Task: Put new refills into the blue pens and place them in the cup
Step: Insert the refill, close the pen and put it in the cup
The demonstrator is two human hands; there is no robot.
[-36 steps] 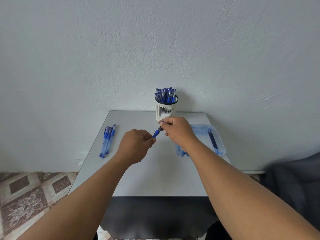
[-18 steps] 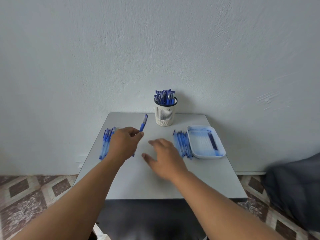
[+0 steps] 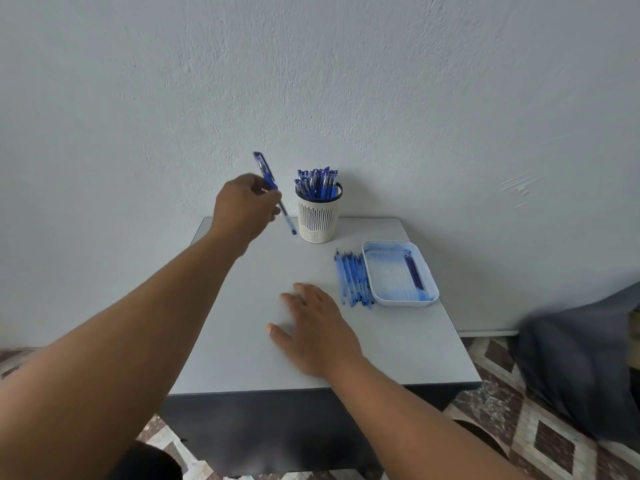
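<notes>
**Item: one refilled pen, carried toward the cup**

While the cup (image 3: 319,216) stands at the far edge of the table (image 3: 242,341), against the wall, a blue pen (image 3: 273,192) is held just to its left, raised clear of the surface.

- Left hand (image 3: 242,211): fingers are curled round the middle of the pen barrel. The pen is tilted, cap end up and to the left, tip end down and toward the cup; it is judged to be angled so for lowering in among the others.
- Right hand (image 3: 311,330): laid on the table with fingers spread and relaxed; nothing is held. It is kept near the refills, presumably for the next pick.
- Cup contents: a dense cluster of blue pens (image 3: 317,183), stood upright, caps showing above the rim.
- Refills (image 3: 353,282): a loose row laid on the table, just beside the left wall of the tray.
- Tray (image 3: 398,303): pale, blue-stained; a few dark thin rods (image 3: 414,275) lie along its right side, possibly spent refills.
- Insertion is judged not yet done; space in the cup looks tight.
</notes>
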